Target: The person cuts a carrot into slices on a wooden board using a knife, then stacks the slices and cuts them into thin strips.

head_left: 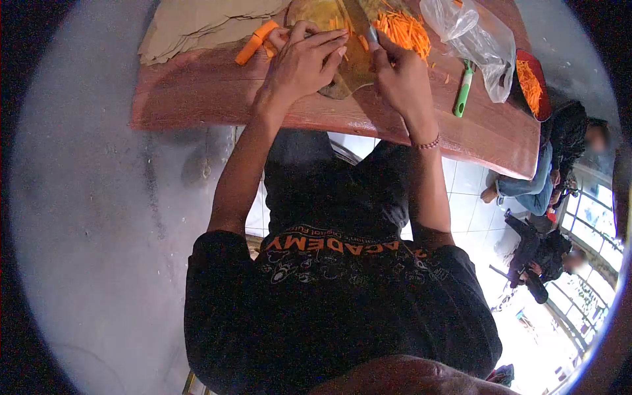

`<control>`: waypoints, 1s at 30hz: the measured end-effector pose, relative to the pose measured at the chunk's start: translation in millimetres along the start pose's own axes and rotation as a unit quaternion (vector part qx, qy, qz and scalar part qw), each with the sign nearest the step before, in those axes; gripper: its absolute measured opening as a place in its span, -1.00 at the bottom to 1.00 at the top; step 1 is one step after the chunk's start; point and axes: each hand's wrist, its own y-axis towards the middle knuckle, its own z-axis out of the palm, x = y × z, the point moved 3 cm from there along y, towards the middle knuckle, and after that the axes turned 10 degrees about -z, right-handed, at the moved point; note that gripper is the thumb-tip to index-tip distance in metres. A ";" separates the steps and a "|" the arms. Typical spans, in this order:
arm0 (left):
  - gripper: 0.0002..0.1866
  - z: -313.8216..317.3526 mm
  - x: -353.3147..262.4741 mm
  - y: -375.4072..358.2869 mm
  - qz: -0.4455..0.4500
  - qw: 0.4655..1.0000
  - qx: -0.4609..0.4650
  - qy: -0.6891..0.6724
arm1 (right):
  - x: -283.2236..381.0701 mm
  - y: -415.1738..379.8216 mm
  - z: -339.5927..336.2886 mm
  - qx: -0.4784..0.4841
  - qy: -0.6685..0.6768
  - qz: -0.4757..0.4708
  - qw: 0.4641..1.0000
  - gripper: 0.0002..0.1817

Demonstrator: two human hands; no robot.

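My right hand (403, 72) is closed around the handle of a knife (359, 18), its blade pointing away over the wooden cutting board (361, 74). On the left of the blade, my left hand (301, 64) bends over the board, fingertips and thumb pressed on thin carrot pieces (342, 27) beside the knife. Part of what lies under those fingers is hidden. A pile of carrot strips (403, 34) lies to the right of the blade. Larger peeled carrot chunks (255, 43) rest on the table left of my left hand, partly behind it.
Brown cardboard (191, 29) covers the table's (191, 92) far left. To the right are a clear plastic bag (474, 39), a green-handled peeler (464, 91) and a dark red container (541, 105) with shredded carrot (529, 82). Two people sit at the far right.
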 end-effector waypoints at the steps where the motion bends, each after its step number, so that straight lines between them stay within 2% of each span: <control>1: -0.71 -2.7 -2.7 0.4 -0.002 1.000 0.017 0.012 | 4.9 -6.3 -1.5 -0.001 -0.020 -0.014 1.000 -0.68; 3: -0.71 -1.3 -1.2 -0.5 -0.005 0.999 0.035 0.025 | 8.3 -13.0 -0.5 -0.002 -0.038 -0.027 0.999 -0.68; 5: -0.71 2.4 3.3 -0.7 0.011 1.000 0.000 0.020 | 5.6 -18.5 3.1 0.004 -0.068 -0.008 0.998 -0.60; 9: -0.72 -0.4 0.4 -0.2 0.012 1.000 -0.004 0.016 | 11.0 -23.0 1.5 0.002 -0.040 0.005 0.999 -0.60; 12: -0.70 -2.5 -2.2 -0.3 0.010 0.999 0.030 0.030 | 15.6 -24.4 0.1 0.021 -0.061 0.027 0.998 -0.59; 14: -0.72 -0.9 -0.5 0.4 0.006 0.999 0.000 0.034 | 16.0 -26.6 0.8 0.003 -0.051 0.003 0.999 -0.60; 17: -0.72 0.1 -0.6 0.5 0.001 1.000 -0.003 0.028 | 20.4 -26.5 1.3 0.006 -0.049 -0.002 0.999 -0.70; 21: -0.71 -0.1 0.1 1.0 -0.004 1.000 0.009 0.015 | 20.4 -27.9 5.2 0.015 -0.057 0.020 0.998 -0.70; 24: -0.71 -1.2 -0.7 0.7 0.001 1.000 0.003 0.022 | 19.8 -28.9 12.8 -0.017 -0.090 -0.034 0.995 -0.71; 27: -0.71 -1.7 -2.6 0.6 0.001 0.999 0.007 0.033 | 26.4 -26.0 17.2 -0.013 -0.119 -0.042 0.992 -0.73; 30: -0.71 -2.1 -3.2 1.2 -0.001 0.999 0.012 0.047 | 27.6 -16.5 19.0 0.032 -0.123 -0.015 0.992 -0.69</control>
